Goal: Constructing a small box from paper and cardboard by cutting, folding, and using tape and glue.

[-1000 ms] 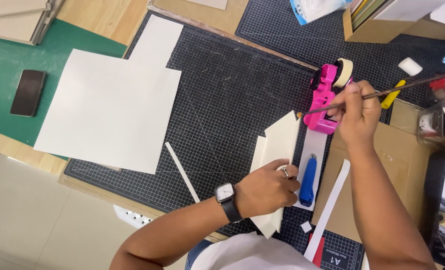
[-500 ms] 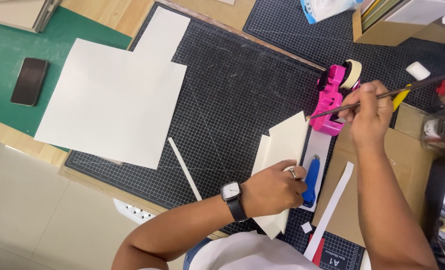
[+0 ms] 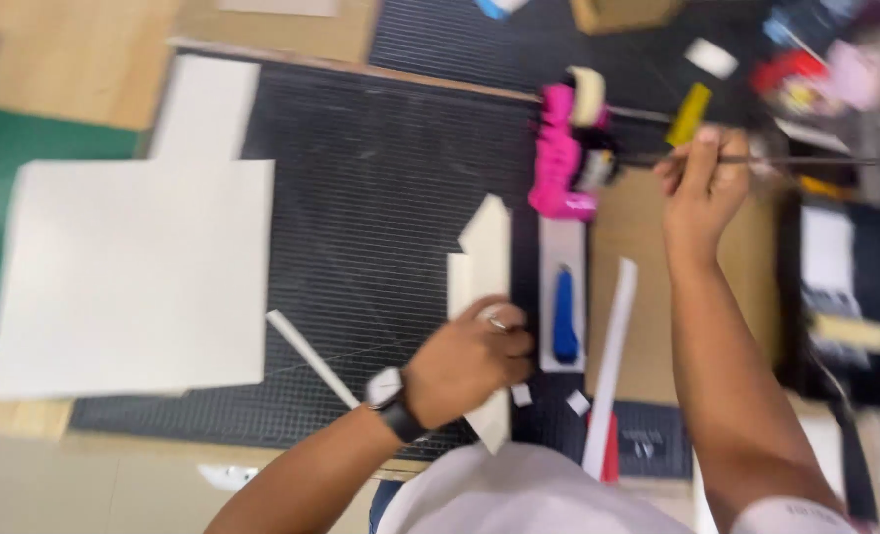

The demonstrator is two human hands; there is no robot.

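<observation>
White card, cut to an arrow-like point [image 3: 486, 267], lying on the black gridded cutting mat [image 3: 381, 227] near the middle of the counter [image 3: 94, 89], pinned at its near end under the left hand [image 3: 470, 361]. Left hand closed down flat over the piece, fingers curled, pressing rather than lifting. Judged light and fairly stiff, likely foam board or thick card: easily dented at the tip and edges, prone to sliding on the smooth mat unless held down. Best taken by the long straight sides, away from the pointed far end.

Right hand [image 3: 702, 183] further off to the right, pinched shut on a thin dark stick-like tool [image 3: 786, 160], possibly a brush; too blurred to say for certain. Thin, light, best held close to the working end, just beside the pink tape dispenser [image 3: 564, 163].

Blue cutter [image 3: 565, 316] on a pale strip just right of the card. Large white sheet [image 3: 129, 277] well apart to the left. Loose white strip [image 3: 610, 366] near the right forearm.
</observation>
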